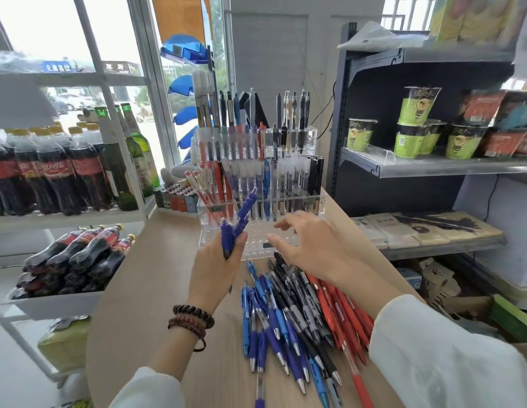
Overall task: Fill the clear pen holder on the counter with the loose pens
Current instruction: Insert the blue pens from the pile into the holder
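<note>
A clear tiered pen holder (257,244) stands on the wooden counter (156,304). Its upper rows are full of pens, while the front low row shows bare slots. My left hand (218,269) grips a bunch of blue pens (237,223) upright, just left of the holder's front row. My right hand (309,245) hovers with fingers spread and nothing in them over the holder's front right corner. A pile of loose blue, black and red pens (300,316) lies on the counter below both hands.
A white rack of cola bottles (50,175) and green glass bottles (129,160) stands at the left, with a bin of cola bottles (76,260) below. A dark shelf with green cups (418,125) rises at the right. Small boxes (176,198) sit left of the holder.
</note>
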